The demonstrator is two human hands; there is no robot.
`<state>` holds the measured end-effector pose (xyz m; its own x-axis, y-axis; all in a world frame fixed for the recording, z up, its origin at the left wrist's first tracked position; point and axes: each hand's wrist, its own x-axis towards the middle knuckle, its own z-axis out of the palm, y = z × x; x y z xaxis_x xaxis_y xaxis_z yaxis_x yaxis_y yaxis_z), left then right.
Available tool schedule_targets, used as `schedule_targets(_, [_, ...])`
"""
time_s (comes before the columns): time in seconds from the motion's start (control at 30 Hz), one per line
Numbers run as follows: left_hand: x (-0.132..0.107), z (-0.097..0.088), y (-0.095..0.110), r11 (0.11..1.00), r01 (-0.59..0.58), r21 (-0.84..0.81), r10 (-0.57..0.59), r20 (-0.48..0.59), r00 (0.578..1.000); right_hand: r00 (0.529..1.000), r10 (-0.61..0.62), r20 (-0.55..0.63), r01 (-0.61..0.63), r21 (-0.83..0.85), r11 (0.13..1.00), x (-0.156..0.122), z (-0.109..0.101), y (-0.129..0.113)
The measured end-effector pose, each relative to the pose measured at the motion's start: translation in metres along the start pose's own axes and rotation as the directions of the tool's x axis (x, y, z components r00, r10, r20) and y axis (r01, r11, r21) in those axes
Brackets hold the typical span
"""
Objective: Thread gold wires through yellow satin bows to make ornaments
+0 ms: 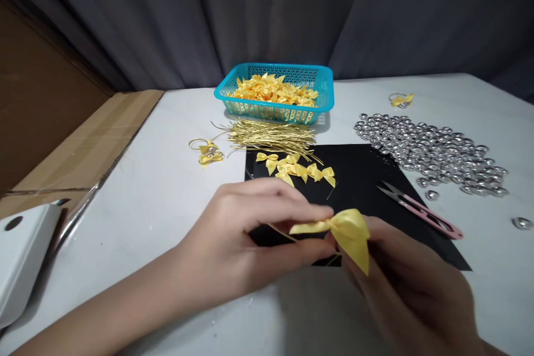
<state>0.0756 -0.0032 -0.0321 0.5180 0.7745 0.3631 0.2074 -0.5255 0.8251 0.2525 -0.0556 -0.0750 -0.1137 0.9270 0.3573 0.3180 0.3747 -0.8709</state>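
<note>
My left hand (pixel 246 233) and my right hand (pixel 409 283) meet over the front edge of a black mat (pixel 367 178). Both pinch a yellow ribbon bow (pixel 346 231) at its knot. A thin gold wire tie (pixel 283 232) runs under my left fingers to the bow. The left hand's fingers are curled, thumb and forefinger pressed at the knot. The right hand's fingers are closed under the bow. Several more yellow bows (pixel 296 169) lie on the mat's far side.
A teal basket (pixel 325 86) full of yellow bows stands at the back. In front of it lies a bundle of gold wire ties (pixel 271 136). Silver beads (pixel 438 153) are heaped right, pink snips (pixel 421 211) near them. Finished bows (pixel 208 153) lie left; cardboard (pixel 83 139) far left.
</note>
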Motion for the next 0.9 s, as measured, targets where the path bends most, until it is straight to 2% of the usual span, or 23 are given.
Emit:
schedule_targets(0.07, [0.000, -0.003, 0.001, 1.000, 0.003, 0.029, -0.002, -0.057, 0.998, 0.998, 0.059, 0.033, -0.061, 0.061, 0.996, 0.002, -0.002, 0.000])
schedule_targets(0.17, [-0.002, -0.005, 0.000, 0.994, -0.060, 0.093, 0.067, -0.072, 0.995, 0.986, 0.162, 0.040, -0.166, 0.122, 0.979, 0.005, -0.002, -0.003])
schedule_targets(0.23, [-0.004, -0.004, -0.001, 0.988, -0.104, 0.110, 0.113, -0.073, 0.991, 0.969, 0.245, -0.017, -0.240, 0.137, 0.961, 0.006, 0.001, -0.005])
schedule_targets(0.3, [-0.005, -0.001, -0.002, 0.992, -0.079, 0.102, 0.089, -0.102, 0.991, 0.961, 0.264, -0.084, -0.253, 0.119, 0.960, 0.006, 0.003, -0.006])
schedule_targets(0.37, [-0.005, 0.003, -0.002, 0.998, 0.025, 0.063, -0.016, -0.149, 0.989, 0.971, 0.182, -0.153, -0.179, 0.035, 0.983, 0.005, 0.004, -0.005])
schedule_targets(0.43, [-0.004, 0.006, -0.003, 0.986, 0.166, -0.019, -0.166, -0.173, 0.971, 0.974, 0.048, -0.221, -0.077, -0.125, 0.989, 0.004, 0.003, -0.003])
schedule_targets(0.53, [-0.002, 0.011, -0.005, 0.920, 0.342, -0.191, -0.364, -0.090, 0.927, 0.967, -0.087, -0.238, 0.015, -0.290, 0.957, 0.004, -0.002, 0.001])
schedule_targets(0.63, [0.000, 0.013, -0.009, 0.815, 0.462, -0.349, -0.484, 0.027, 0.875, 0.979, -0.134, -0.154, 0.100, -0.210, 0.973, 0.005, -0.010, 0.000])
schedule_targets(0.73, [0.002, 0.012, -0.012, 0.736, 0.535, -0.414, -0.546, 0.104, 0.832, 0.989, -0.147, 0.013, 0.148, -0.059, 0.987, 0.008, -0.015, -0.003])
schedule_targets(0.83, [0.002, 0.010, -0.012, 0.730, 0.561, -0.390, -0.558, 0.135, 0.819, 0.979, -0.171, 0.114, 0.176, -0.032, 0.984, 0.012, -0.016, -0.004])
schedule_targets(0.9, [0.002, 0.008, -0.011, 0.744, 0.557, -0.368, -0.552, 0.131, 0.824, 0.981, -0.177, 0.076, 0.181, -0.042, 0.983, 0.014, -0.014, -0.003])
